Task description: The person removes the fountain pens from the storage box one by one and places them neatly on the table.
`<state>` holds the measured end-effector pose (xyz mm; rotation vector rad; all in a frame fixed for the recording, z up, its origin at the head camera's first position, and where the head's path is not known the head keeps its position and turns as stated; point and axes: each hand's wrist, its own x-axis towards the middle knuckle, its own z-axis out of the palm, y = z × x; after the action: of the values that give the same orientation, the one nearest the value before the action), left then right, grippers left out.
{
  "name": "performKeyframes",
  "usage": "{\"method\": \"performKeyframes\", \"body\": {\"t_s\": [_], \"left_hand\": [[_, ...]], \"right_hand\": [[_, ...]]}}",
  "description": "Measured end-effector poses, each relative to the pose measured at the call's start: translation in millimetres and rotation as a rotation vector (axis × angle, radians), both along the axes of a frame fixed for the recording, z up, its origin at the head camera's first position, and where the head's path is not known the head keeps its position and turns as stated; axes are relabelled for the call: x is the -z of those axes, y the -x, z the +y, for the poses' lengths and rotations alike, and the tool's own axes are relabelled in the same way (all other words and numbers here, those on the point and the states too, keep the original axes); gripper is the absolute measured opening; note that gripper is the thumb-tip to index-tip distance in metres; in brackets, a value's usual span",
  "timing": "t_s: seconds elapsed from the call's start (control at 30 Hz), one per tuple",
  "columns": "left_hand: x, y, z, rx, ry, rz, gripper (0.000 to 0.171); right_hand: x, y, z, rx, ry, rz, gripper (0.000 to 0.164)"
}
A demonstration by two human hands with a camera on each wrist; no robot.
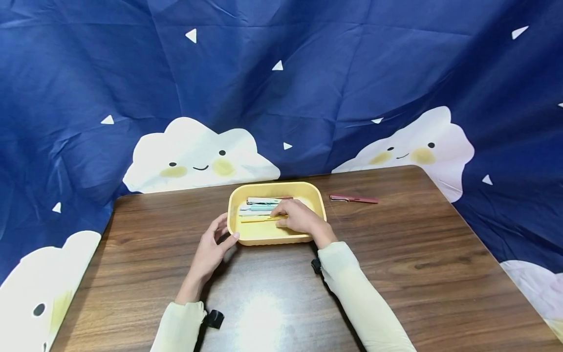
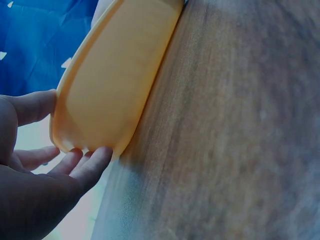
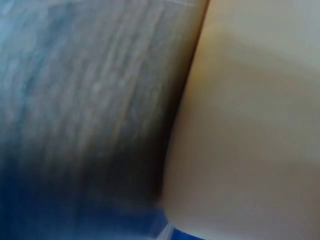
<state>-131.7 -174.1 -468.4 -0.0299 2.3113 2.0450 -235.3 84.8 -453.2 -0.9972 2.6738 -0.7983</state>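
Note:
A yellow tray [image 1: 312, 195] with rounded corners stands near the back edge of the table. My left hand [image 1: 208, 252] holds its left end, thumb at the near corner and fingers along the side; the left wrist view shows the fingertips on the tray's wall. My right hand [image 1: 301, 217] reaches inside and pinches the right end of a yellow pen [image 1: 255, 220] between thumb and fingers. Behind that pen lie a light blue pen [image 1: 261, 208] and several pale ones. The right wrist view shows only the tray's wall [image 3: 245, 125], not the fingers.
A dark red pen [image 1: 360, 199] with a metal clip lies on the wooden table [image 1: 396, 254] to the right of the tray. A blue curtain [image 1: 308, 98] with white clouds hangs behind the table.

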Motion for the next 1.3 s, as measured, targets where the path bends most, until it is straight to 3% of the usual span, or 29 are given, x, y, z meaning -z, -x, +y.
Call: {"method": "performKeyframes", "body": {"t_s": [0.6, 1.3], "left_hand": [[-0.4, 0.1, 0.5, -0.008, 0.009, -0.014, 0.064], [1.1, 1.7, -0.1, -0.007, 0.005, -0.002, 0.064]], "right_hand": [[3.4, 2.0, 0.3, 0.084, -0.064, 0.041, 0.025], [-3.7, -1.3, 2.4, 0.100, -0.049, 0.030, 0.026]]}}
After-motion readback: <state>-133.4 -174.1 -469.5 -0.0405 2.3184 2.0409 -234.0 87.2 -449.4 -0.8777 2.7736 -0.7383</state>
